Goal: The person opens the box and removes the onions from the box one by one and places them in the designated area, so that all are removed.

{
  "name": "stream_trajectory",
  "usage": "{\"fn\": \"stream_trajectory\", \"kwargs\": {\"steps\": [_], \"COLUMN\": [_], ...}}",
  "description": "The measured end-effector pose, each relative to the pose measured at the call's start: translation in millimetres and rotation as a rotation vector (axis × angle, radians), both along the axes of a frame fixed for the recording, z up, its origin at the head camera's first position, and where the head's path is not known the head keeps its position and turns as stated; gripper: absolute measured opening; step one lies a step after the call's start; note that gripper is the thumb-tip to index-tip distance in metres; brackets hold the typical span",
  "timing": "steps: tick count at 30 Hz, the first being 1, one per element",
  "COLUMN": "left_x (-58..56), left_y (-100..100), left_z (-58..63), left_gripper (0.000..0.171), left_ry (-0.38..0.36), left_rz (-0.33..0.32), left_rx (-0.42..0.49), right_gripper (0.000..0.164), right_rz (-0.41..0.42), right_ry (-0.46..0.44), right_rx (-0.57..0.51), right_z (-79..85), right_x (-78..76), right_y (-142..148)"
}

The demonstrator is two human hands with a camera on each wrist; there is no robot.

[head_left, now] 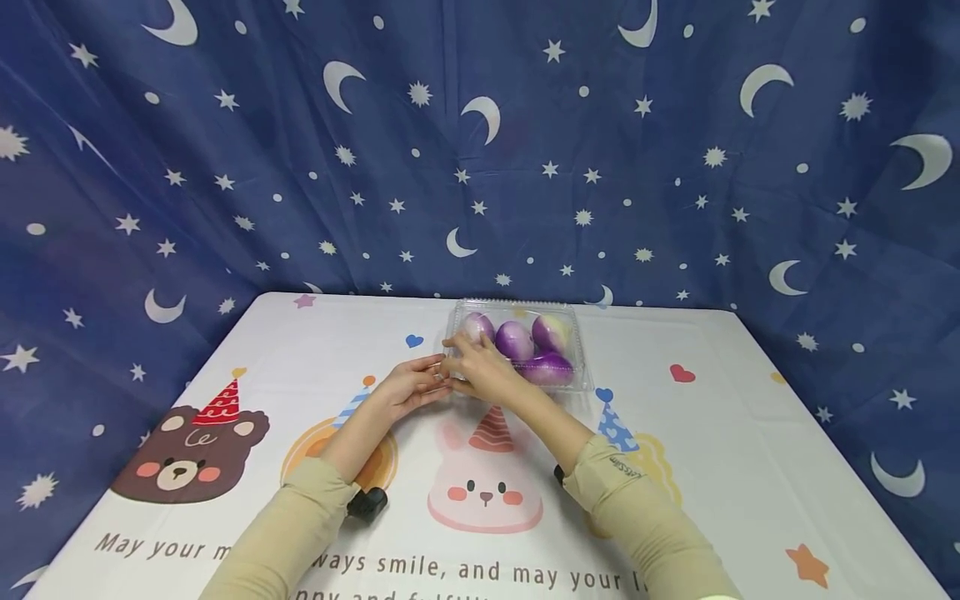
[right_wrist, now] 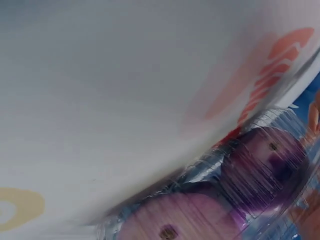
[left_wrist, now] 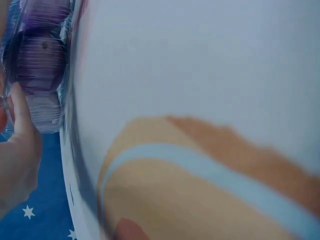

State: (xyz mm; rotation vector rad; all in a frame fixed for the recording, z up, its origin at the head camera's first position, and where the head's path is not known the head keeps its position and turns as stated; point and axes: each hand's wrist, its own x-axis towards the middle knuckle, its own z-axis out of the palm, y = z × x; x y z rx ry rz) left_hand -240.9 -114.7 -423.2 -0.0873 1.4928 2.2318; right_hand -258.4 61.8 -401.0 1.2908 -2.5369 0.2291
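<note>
A clear plastic clamshell box stands near the back edge of the table, holding several round purple-and-white vegetables. My right hand reaches over the front left corner of the box, its bent fingers gripping around that corner. Beside it, my left hand has its fingers extended to the same corner, touching the edge close to the right fingertips. In the left wrist view a straight finger lies against the ribbed box wall. Through the plastic in the right wrist view, a purple vegetable shows a brown stem spot.
A white tablecloth printed with cartoon animals, hearts and lettering covers the table. Behind the box hangs a dark blue curtain with moons and stars, meeting the table's back edge. Black straps with small devices sit at the wrists.
</note>
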Motion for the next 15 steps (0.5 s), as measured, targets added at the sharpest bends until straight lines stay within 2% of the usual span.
{"fn": "stream_trajectory", "kwargs": {"steps": [4, 8, 11, 15], "left_x": [1.4, 3.1, 4.4, 6.4], "left_y": [1, 3, 7, 12], "left_z": [-2.3, -3.3, -1.8, 2.4], "left_gripper": [0.059, 0.057, 0.055, 0.053], "left_ry": [0.041, 0.082, 0.102, 0.098], "left_rz": [0.01, 0.041, 0.084, 0.152], "left_rx": [0.011, -0.036, -0.083, -0.121], "right_gripper": [0.015, 0.021, 0.022, 0.021], "right_rz": [0.002, -0.002, -0.005, -0.007], "right_ry": [0.04, 0.111, 0.158, 0.164], "right_rx": [0.004, 0.039, 0.063, 0.075], "right_z": [-2.7, -5.6, -7.4, -7.7], "right_x": [3.7, 7.6, 8.8, 8.1], "right_y": [-2, -3, -3, -4]}}
